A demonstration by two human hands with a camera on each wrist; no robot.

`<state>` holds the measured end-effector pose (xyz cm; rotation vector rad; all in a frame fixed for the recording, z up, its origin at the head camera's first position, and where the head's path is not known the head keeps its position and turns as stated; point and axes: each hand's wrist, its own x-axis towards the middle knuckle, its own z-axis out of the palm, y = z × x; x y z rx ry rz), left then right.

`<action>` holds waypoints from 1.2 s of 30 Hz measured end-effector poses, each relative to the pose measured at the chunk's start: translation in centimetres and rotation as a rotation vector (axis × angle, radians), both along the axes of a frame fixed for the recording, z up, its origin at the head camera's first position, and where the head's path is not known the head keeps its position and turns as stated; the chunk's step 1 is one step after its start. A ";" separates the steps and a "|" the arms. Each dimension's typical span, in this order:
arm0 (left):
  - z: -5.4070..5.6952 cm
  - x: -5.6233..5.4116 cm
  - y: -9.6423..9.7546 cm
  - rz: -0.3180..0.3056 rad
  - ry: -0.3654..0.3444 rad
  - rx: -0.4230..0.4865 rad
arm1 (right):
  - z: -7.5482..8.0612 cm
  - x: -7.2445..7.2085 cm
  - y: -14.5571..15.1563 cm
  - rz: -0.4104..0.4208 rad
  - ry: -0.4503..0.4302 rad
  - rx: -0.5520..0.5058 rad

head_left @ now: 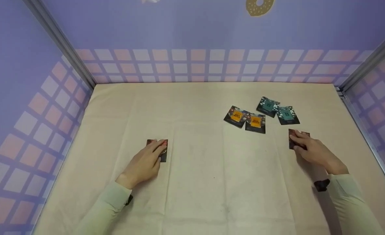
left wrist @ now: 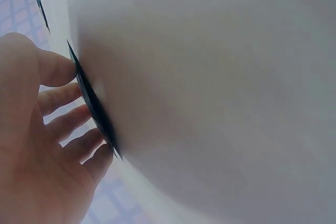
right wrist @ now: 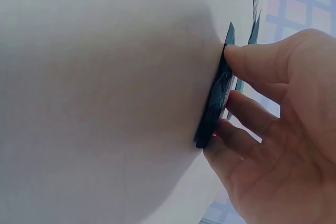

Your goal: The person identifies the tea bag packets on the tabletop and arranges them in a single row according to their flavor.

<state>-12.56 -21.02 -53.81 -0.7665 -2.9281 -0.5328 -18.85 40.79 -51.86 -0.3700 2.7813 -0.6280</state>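
Observation:
My left hand [head_left: 143, 164] lies over a small square packet [head_left: 163, 156] with dark red and black printing, on the left half of the cloth. In the left wrist view, the thumb and the other fingertips hold this thin packet [left wrist: 94, 100] along its edges. At the right, my right hand [head_left: 316, 153] grips a similar dark red packet [head_left: 292, 137]. The right wrist view shows its dark side [right wrist: 215, 98] between the thumb at one end and the fingers at the other. Both fronts are mostly hidden by the fingers.
Two packets with orange labels, a left one [head_left: 236, 116] and a right one [head_left: 255, 123], lie touching right of centre. Beyond the right hand are two teal-labelled packets, a far one [head_left: 268, 106] and a near one [head_left: 287, 115]. Patterned walls [head_left: 192, 65] border the cream cloth [head_left: 199, 156].

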 end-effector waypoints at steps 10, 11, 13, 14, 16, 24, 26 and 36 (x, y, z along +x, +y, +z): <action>0.1 0.5 0.6 0.099 0.007 0.048 | 0.4 0.0 0.4 -0.017 -0.017 0.017; 0.1 0.5 0.8 0.110 0.014 0.052 | 0.5 0.0 0.4 -0.016 -0.013 0.018; 0.1 0.6 1.1 0.122 0.025 0.062 | 0.6 0.0 0.6 -0.003 0.005 0.024; 0.1 0.6 1.3 0.122 0.034 0.063 | 0.6 0.1 0.6 0.001 0.011 0.029; 0.0 0.6 1.5 0.119 0.045 0.063 | 0.6 0.2 0.6 0.005 0.019 0.037; -0.4 0.8 1.3 0.123 0.053 0.038 | 0.2 1.1 -1.5 0.012 0.011 0.031; -0.5 0.8 1.2 0.125 0.049 0.040 | 0.2 1.3 -2.0 0.011 0.013 0.031; -0.4 0.9 1.0 0.150 0.006 0.011 | 0.3 2.8 -4.3 0.045 0.046 0.009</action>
